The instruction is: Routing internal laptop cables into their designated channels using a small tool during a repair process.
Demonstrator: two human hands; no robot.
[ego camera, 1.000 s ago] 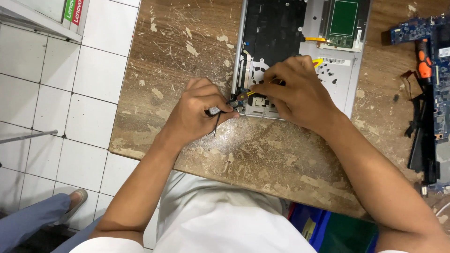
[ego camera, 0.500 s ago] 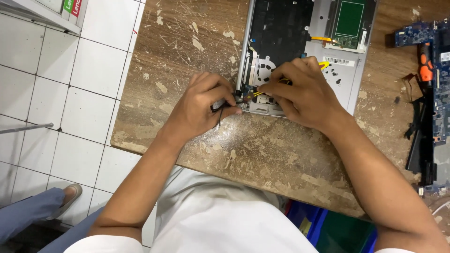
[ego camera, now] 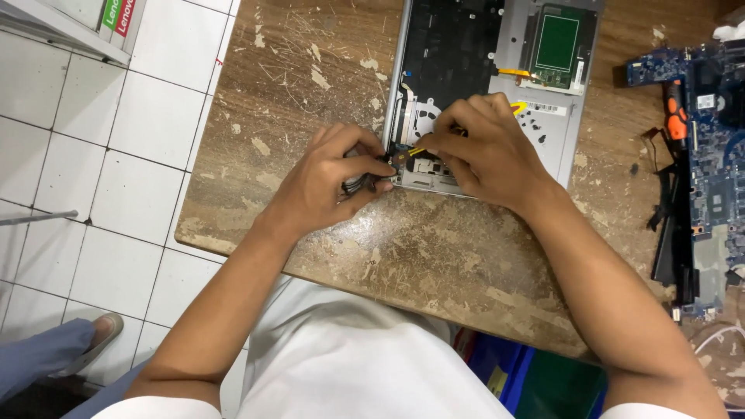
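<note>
An opened silver laptop base lies on a worn wooden table, its black underside and green touchpad board exposed. My left hand pinches a small black cable or part at the base's near left corner. My right hand rests on the base beside it, fingers closed on a thin yellow-tipped tool aimed at that same corner. The two hands almost touch. What sits under the fingertips is hidden.
A blue circuit board with an orange-handled screwdriver and black parts lies at the table's right edge. White tiled floor is to the left, with another person's foot at lower left. A blue bin stands under the table.
Both hands stay at the laptop's near left corner. The view has shifted slightly, and my fingers have closed in tighter on the corner.
</note>
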